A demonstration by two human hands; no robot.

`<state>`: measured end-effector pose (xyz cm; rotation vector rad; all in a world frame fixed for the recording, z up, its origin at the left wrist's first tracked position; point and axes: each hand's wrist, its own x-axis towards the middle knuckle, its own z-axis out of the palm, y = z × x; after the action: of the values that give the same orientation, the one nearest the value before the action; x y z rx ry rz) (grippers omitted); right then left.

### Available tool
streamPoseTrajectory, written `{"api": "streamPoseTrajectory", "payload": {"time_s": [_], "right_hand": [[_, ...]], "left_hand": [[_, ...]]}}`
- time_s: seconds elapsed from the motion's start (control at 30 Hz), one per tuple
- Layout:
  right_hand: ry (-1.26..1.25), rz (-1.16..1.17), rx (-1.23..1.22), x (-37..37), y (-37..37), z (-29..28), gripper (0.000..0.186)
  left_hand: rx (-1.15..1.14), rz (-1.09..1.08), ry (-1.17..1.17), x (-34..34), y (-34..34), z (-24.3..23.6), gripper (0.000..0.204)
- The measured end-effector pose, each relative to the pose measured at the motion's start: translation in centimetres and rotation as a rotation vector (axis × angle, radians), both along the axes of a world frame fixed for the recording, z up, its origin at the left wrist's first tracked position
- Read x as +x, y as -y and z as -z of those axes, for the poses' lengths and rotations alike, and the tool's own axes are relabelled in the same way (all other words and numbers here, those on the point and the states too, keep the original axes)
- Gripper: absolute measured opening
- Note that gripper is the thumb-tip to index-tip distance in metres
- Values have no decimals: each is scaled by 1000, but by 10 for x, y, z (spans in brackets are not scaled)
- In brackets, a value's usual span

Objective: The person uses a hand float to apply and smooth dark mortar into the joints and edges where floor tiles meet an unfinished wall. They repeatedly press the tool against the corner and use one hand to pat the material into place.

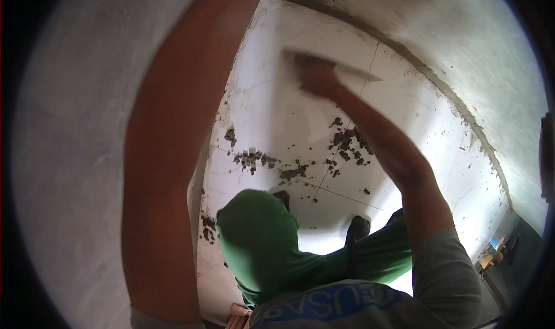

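My right hand [318,80] is closed around a trowel [361,73], held out over the white tiled floor [312,112]. Motion smears both the hand and the tool, though the blade's narrow tip shows pointing right. My left arm [167,144] reaches up along the grey plastered wall, and its hand lies beyond the top edge of the picture. Below the trowel, dark crumbs of mortar [350,141] are scattered on the tiles, with more clumps [254,160] to their left.
A grey wall [69,144] rises close on my left; another wall [485,57] curves round the far and right sides, with a dark mortar strip [428,72] at its foot. My green-trousered knee [257,236] is bent beneath me. Small items [491,251] lie at the lower right.
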<state>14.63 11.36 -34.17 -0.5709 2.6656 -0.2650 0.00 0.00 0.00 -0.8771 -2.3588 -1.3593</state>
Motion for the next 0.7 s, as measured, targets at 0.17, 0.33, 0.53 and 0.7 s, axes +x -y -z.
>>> {"api": "streamPoseTrajectory", "payload": {"time_s": [0.17,0.33,0.53,0.7], "right_hand": [[-200,-471,-525,124,45,-31,45],[-271,192,-13,28,-55,-27,39],[-379,215,26,-53,-60,-23,50],[-566,123,7,-124,-18,-2,53]], "left_hand": [[-254,-290,266,58,161,249,63],[-421,-382,177,156,159,367,60],[-638,-579,277,182,135,364,61],[-635,-607,286,178,134,356,62]]}}
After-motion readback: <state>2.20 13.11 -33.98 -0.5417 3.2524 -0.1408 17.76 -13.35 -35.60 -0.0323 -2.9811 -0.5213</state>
